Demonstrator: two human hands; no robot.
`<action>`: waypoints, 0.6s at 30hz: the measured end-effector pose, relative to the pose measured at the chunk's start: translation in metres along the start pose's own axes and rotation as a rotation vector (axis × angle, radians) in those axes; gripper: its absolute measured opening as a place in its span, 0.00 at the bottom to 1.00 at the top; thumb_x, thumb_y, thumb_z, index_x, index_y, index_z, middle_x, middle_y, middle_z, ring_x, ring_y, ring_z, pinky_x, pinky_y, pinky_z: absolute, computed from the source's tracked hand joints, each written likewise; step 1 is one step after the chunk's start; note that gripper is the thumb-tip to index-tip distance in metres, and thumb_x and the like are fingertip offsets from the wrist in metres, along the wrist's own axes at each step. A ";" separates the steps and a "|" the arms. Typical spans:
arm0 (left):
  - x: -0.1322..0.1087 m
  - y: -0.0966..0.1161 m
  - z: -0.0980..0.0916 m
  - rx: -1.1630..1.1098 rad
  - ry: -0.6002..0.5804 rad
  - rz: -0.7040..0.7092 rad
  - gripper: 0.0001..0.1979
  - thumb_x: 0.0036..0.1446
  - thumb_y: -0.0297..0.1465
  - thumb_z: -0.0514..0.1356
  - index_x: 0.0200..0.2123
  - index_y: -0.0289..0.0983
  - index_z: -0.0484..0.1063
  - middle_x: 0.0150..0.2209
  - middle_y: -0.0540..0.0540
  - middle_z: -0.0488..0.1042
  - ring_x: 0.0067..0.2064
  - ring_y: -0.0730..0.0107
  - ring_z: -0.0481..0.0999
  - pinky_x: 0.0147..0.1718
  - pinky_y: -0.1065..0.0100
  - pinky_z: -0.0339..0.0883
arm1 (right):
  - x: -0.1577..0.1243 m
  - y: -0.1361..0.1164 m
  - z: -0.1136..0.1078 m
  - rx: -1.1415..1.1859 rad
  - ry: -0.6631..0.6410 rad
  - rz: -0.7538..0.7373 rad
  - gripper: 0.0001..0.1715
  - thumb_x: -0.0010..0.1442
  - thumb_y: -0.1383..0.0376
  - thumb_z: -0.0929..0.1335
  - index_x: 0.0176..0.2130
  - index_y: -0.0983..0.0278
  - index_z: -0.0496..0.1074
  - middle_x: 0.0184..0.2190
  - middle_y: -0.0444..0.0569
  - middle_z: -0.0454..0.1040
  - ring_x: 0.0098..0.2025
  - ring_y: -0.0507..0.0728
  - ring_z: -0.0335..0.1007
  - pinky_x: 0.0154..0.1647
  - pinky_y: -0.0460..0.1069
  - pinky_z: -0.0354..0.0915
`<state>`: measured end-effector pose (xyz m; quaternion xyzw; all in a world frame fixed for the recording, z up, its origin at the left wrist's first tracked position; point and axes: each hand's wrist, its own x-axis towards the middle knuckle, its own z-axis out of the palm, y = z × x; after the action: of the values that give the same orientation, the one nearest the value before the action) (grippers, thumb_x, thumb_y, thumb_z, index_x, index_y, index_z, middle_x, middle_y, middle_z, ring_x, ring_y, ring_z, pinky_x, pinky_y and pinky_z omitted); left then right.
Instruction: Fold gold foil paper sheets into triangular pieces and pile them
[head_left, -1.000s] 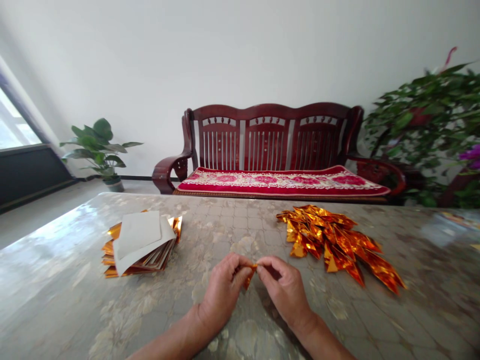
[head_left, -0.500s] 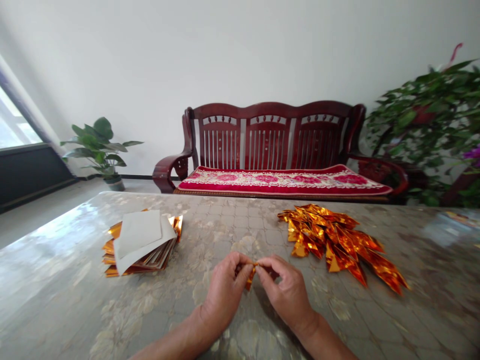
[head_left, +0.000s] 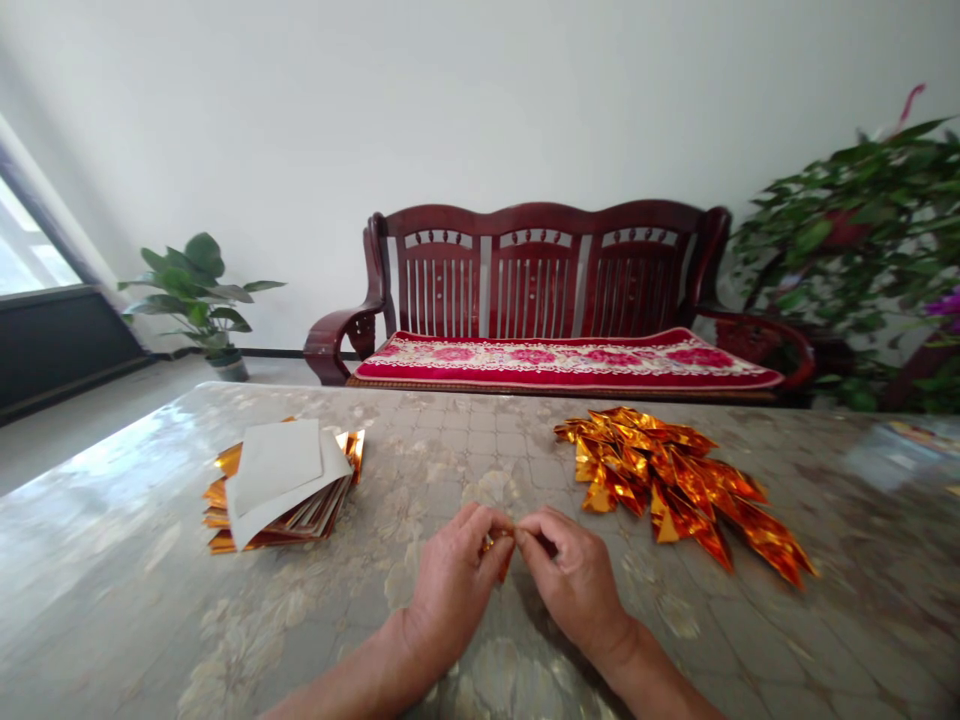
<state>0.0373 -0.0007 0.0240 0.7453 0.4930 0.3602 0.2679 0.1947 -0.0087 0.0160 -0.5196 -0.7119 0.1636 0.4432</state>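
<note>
Low in the middle, my left hand (head_left: 455, 580) and my right hand (head_left: 576, 578) meet over the table, fingertips nearly touching. Between them they pinch a small piece of gold foil paper (head_left: 505, 572), mostly hidden by the fingers. My left thumb and fingers are closed on it; my right thumb and forefinger close at its upper end. To the left lies a stack of foil paper sheets (head_left: 281, 480), white backs up on top and gold edges sticking out. On the right is a heap of folded gold foil pieces (head_left: 675, 480), pointed and shiny.
The table (head_left: 420, 450) has a clear patterned cover. At its right edge lies a transparent plastic bag (head_left: 896, 455). Beyond stands a dark red wooden bench (head_left: 536, 290) with a floral seat cover (head_left: 562, 362). Potted plants (head_left: 202, 290) stand at either side.
My fingertips have closed further over the foil piece, so less of it shows. The right fingertips have come slightly nearer the left. The stack and heap look the same.
</note>
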 end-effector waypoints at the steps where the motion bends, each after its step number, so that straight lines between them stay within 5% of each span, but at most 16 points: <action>1: 0.001 0.000 -0.001 0.005 0.004 -0.005 0.07 0.61 0.30 0.56 0.32 0.40 0.74 0.29 0.52 0.72 0.31 0.71 0.71 0.31 0.72 0.59 | 0.000 0.001 0.000 0.023 -0.007 0.025 0.15 0.64 0.62 0.63 0.27 0.61 0.72 0.25 0.45 0.72 0.30 0.54 0.69 0.30 0.45 0.60; 11: 0.007 -0.006 0.003 -0.113 -0.017 -0.186 0.07 0.59 0.32 0.55 0.28 0.39 0.69 0.22 0.54 0.72 0.25 0.72 0.70 0.26 0.73 0.58 | 0.004 0.005 0.006 0.507 -0.120 0.314 0.20 0.61 0.53 0.65 0.24 0.63 0.67 0.20 0.40 0.63 0.25 0.52 0.61 0.26 0.44 0.59; 18: 0.011 -0.006 0.003 -0.326 -0.050 -0.247 0.07 0.58 0.32 0.54 0.29 0.38 0.67 0.20 0.54 0.72 0.23 0.73 0.71 0.24 0.74 0.59 | 0.007 0.007 0.006 0.407 -0.057 0.208 0.19 0.61 0.54 0.66 0.26 0.64 0.72 0.24 0.43 0.68 0.29 0.53 0.64 0.29 0.45 0.61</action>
<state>0.0394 0.0112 0.0202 0.6346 0.5091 0.3809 0.4394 0.1936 0.0016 0.0115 -0.4853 -0.6191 0.3630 0.4994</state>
